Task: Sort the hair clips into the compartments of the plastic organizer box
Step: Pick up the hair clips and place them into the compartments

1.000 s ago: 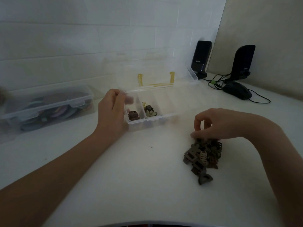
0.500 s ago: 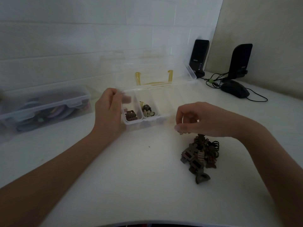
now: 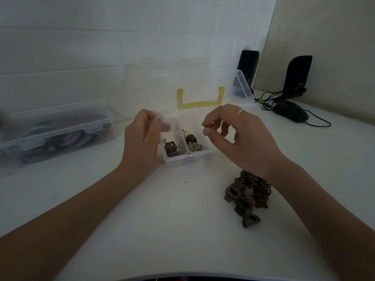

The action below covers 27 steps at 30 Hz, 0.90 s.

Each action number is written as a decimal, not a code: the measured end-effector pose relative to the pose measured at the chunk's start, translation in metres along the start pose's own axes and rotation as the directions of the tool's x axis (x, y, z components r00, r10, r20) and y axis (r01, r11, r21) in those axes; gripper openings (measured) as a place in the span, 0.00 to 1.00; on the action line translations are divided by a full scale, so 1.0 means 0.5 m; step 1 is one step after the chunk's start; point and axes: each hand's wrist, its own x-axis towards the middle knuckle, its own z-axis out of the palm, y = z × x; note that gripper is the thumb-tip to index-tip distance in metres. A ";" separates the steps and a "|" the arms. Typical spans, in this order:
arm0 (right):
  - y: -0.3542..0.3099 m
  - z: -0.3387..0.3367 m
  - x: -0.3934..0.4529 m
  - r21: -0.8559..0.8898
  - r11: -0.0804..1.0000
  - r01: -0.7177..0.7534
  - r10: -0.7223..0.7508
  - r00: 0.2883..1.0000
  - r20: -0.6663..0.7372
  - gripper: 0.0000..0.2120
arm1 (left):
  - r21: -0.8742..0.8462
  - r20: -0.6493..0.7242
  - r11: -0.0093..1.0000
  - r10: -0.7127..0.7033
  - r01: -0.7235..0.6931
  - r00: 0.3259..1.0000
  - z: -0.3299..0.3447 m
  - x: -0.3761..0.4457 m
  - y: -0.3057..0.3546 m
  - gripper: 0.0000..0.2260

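Right hand (image 3: 239,136) hovers over the clear plastic organizer box (image 3: 187,157) with fingers curled, whether pinching a clip I cannot tell, left hand (image 3: 142,138) gripping the box's left wall, pile of brown hair clips (image 3: 246,195) near-right awaiting sorting.

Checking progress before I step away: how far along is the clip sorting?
Early. Done: a brown clip lies in the organizer box's left compartment, and a few mixed clips in the next. In hand: the left hand holds the box's left end; the right hand hovers over the box, its pinch too blurred to tell whether it holds anything. Left: the pile of brown clips on the table.
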 end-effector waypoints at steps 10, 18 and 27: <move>0.010 0.035 -0.004 -0.105 0.990 0.099 -0.111 0.987 -0.114 0.04 | -0.038 0.052 0.998 0.044 -0.042 0.998 0.015 -0.019 0.016 0.06; 0.021 0.044 -0.001 -0.142 0.986 0.084 -0.094 0.993 -0.071 0.13 | -0.041 0.063 0.998 0.058 -0.055 0.996 0.018 -0.020 0.015 0.04; 0.023 0.037 -0.003 -0.272 0.959 0.084 -0.090 0.996 -0.009 0.15 | -0.001 0.047 0.998 0.059 -0.059 0.997 0.019 -0.019 0.015 0.04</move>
